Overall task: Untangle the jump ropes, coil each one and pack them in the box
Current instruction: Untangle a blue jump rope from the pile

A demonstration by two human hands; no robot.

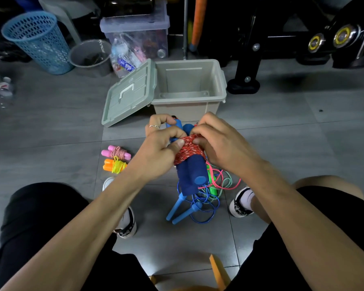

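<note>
A jump rope with two dark blue foam handles (190, 175) has its red patterned cord (188, 152) wound around them. My left hand (160, 148) grips the handles, thumb pressed on the red coil. My right hand (216, 143) pinches the cord at the coil's right side. Below, a tangle of blue, green and pink ropes (210, 192) with light blue handles (183, 208) lies on the floor. Two coiled ropes lie to the left: a pink-handled one (116, 153) and an orange-handled one with yellow cord (114, 165). The beige box (189, 101) stands open beyond my hands.
The box's grey-green lid (128, 95) leans on its left side. A blue mesh basket (38, 40), a grey bucket (88, 55) and a clear storage bin (135, 28) stand behind. Black exercise equipment (282, 38) is at back right. My feet (240, 204) flank the tangle.
</note>
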